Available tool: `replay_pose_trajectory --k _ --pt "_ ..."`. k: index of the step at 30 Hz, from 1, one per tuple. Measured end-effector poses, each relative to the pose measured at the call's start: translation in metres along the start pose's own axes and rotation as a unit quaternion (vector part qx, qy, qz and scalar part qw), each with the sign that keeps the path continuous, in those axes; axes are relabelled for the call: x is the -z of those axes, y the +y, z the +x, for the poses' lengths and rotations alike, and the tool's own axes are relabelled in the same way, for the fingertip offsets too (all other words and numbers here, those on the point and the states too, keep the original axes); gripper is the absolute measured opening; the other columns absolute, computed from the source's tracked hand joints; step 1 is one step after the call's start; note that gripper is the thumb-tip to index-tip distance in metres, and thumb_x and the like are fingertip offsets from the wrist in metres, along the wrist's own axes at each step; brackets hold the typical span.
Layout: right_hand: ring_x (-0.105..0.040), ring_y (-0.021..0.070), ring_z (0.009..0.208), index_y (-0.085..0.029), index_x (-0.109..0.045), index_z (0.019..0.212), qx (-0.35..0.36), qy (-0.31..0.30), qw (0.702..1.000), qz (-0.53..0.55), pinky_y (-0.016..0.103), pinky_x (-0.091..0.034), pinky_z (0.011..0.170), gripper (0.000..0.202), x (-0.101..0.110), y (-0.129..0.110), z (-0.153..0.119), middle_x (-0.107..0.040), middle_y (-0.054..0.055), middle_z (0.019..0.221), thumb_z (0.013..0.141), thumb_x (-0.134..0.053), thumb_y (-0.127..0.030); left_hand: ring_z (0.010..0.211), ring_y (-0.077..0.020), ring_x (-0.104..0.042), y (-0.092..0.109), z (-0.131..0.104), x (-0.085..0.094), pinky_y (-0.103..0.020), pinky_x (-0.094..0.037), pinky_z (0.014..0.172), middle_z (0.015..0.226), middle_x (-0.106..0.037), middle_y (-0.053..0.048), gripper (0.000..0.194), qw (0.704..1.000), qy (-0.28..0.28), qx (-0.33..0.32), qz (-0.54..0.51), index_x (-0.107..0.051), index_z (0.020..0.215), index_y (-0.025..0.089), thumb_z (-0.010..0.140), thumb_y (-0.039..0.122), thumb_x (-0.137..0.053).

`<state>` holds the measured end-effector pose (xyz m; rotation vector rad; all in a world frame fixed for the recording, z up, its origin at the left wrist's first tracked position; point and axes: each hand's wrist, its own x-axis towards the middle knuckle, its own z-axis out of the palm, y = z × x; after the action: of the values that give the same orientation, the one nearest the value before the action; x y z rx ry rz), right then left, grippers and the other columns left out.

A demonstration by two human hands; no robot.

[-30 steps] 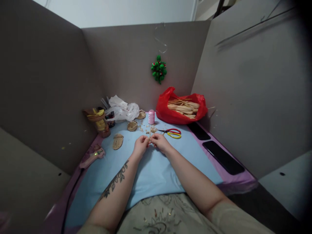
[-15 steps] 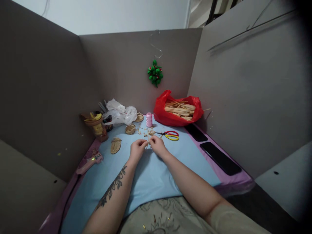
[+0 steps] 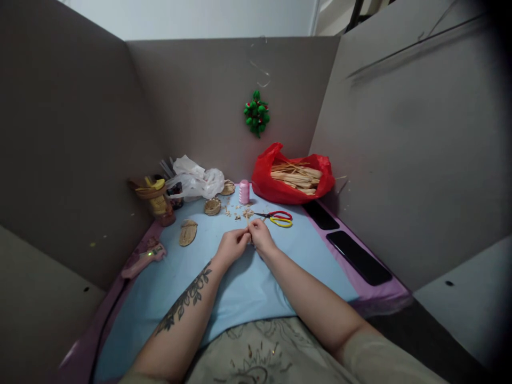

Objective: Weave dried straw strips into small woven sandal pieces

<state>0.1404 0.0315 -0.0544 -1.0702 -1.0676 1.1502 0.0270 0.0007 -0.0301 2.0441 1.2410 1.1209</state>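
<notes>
Over the middle of the blue table cover, my left hand (image 3: 232,246) and my right hand (image 3: 261,237) meet fingertip to fingertip. Both are closed in a pinch on a thin straw strip (image 3: 247,219), whose pale end pokes up between them; most of it is hidden by the fingers. Just beyond lie scissors (image 3: 280,217) with one red and one yellow handle, apart from my right hand. Straw scraps (image 3: 237,212) are scattered in front of a pink thread spool (image 3: 244,192). A small woven basket (image 3: 212,206) and a flat oval woven piece (image 3: 188,233) rest to the left.
A red bag (image 3: 262,184) of dried straw strips stands at the back right. Two dark phones (image 3: 359,258) lie along the right edge. At left are a pink glue gun (image 3: 144,259), a pot (image 3: 159,205) and a white plastic bag (image 3: 196,180). Grey partitions (image 3: 192,96) enclose the table.
My left hand has moved right and closed up against my right hand, so the fingertips now touch. The camera view has shifted slightly.
</notes>
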Motion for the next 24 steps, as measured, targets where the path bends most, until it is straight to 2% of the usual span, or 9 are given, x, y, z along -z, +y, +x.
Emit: replay_pose_trajectory --k 3,5,10,16,20,24 --pt "-0.037 0.0076 0.039 -0.021 -0.04 0.065 -0.01 -0.006 0.999 0.03 0.02 -0.026 0.039 0.017 -0.006 -0.004 -0.004 -0.044 -0.007 0.047 0.066 -0.053 -0.032 0.07 -0.0159 -0.057 -0.006 0.005 0.002 -0.024 -0.041 0.065 0.078 -0.067 -0.005 0.021 0.992 0.113 0.044 -0.027 -0.068 0.081 0.018 0.077 0.025 -0.049" --pt "-0.037 0.0074 0.038 -0.021 -0.041 0.066 -0.012 -0.042 0.998 0.036 0.02 -0.025 0.038 0.017 -0.01 -0.007 -0.007 -0.045 -0.007 0.047 0.067 -0.053 -0.033 0.075 -0.0164 -0.058 -0.008 0.01 0.004 -0.025 -0.042 0.068 0.082 -0.067 -0.006 0.018 0.983 0.143 0.081 -0.077 -0.067 0.083 0.017 0.074 0.024 -0.052" --pt "-0.033 0.0071 0.037 -0.021 -0.042 0.066 0.011 -0.059 0.998 0.023 0.02 -0.023 0.038 0.017 -0.012 -0.006 -0.009 -0.038 -0.009 0.044 0.068 -0.054 -0.032 0.064 -0.0141 -0.057 -0.012 0.012 0.006 -0.024 -0.043 0.061 0.078 -0.066 -0.005 0.023 0.973 0.056 0.132 -0.183 -0.064 0.082 0.014 0.067 0.031 -0.061" --pt "-0.036 0.0098 0.047 -0.021 -0.044 0.065 0.053 -0.04 0.997 -0.049 0.021 -0.028 0.045 0.011 -0.007 -0.003 -0.007 -0.041 -0.006 0.05 0.069 -0.051 -0.029 0.05 -0.0116 -0.047 -0.016 0.01 0.008 -0.022 -0.034 0.051 0.053 -0.056 0.001 0.019 0.984 0.07 0.123 -0.107 -0.063 0.063 0.015 0.066 0.034 -0.061" --pt "-0.038 0.0103 0.052 -0.02 -0.045 0.065 0.081 -0.042 0.994 -0.063 0.021 -0.03 0.049 0.008 -0.006 -0.004 -0.006 -0.041 -0.005 0.055 0.07 -0.048 -0.026 0.052 -0.0112 -0.045 -0.015 0.011 0.01 -0.021 -0.033 0.052 0.055 -0.053 0.002 0.017 0.986 0.051 0.102 -0.125 -0.059 0.062 0.016 0.067 0.033 -0.058" --pt "-0.035 0.0093 0.049 -0.02 -0.043 0.065 0.058 -0.053 0.996 -0.03 0.021 -0.028 0.047 0.012 -0.008 -0.004 -0.006 -0.039 -0.006 0.053 0.07 -0.05 -0.029 0.051 -0.0102 -0.042 -0.012 0.013 0.009 -0.021 -0.032 0.051 0.053 -0.048 0.004 0.015 0.983 0.041 0.106 -0.145 -0.054 0.063 0.017 0.069 0.03 -0.056"
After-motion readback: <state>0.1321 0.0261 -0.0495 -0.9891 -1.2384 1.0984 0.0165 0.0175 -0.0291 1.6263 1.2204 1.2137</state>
